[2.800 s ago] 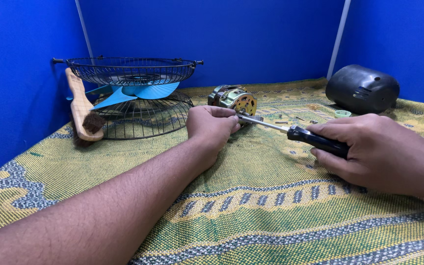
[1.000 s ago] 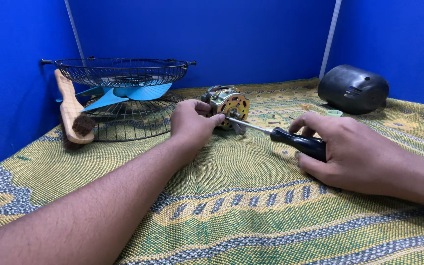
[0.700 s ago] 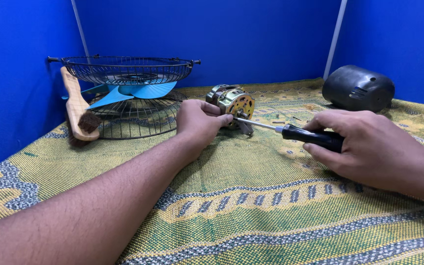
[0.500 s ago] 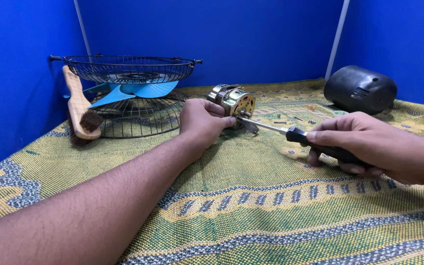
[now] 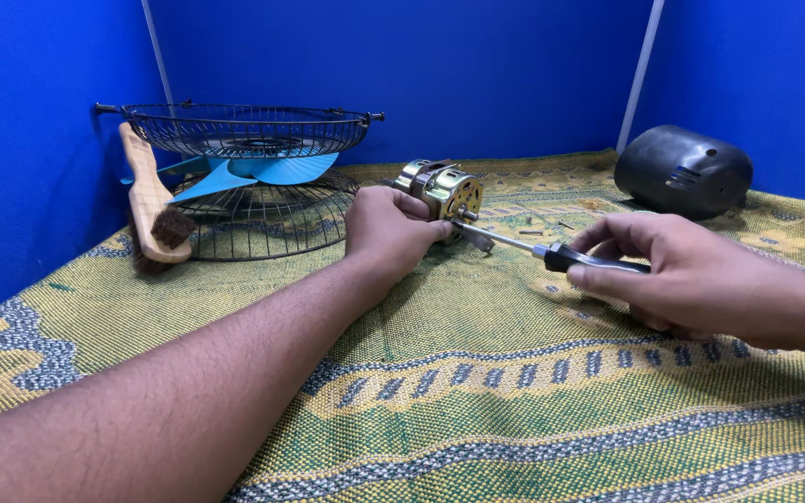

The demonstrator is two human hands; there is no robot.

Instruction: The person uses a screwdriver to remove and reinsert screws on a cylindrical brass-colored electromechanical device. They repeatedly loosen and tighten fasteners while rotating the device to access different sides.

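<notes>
Head view: left hand [image 5: 391, 230] wraps its fingers round the brass fan motor [image 5: 440, 191] on the woven mat [image 5: 477, 391], at twelve o'clock. Right hand [image 5: 677, 275], at three o'clock, pinches the screwdriver [image 5: 552, 253], tip at the motor's face. The tip could slip off sideways, I'd say, if the motor rolls on the soft mat.

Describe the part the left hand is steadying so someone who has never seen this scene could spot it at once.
Start at the wire fan guards stacked at the back left of the woven mat. Just right of them, the left hand grips a small fan motor, with the screwdriver in the right hand pointing at it. It is the only shiny brass-and-steel cylinder; the black housing is matte.
</notes>
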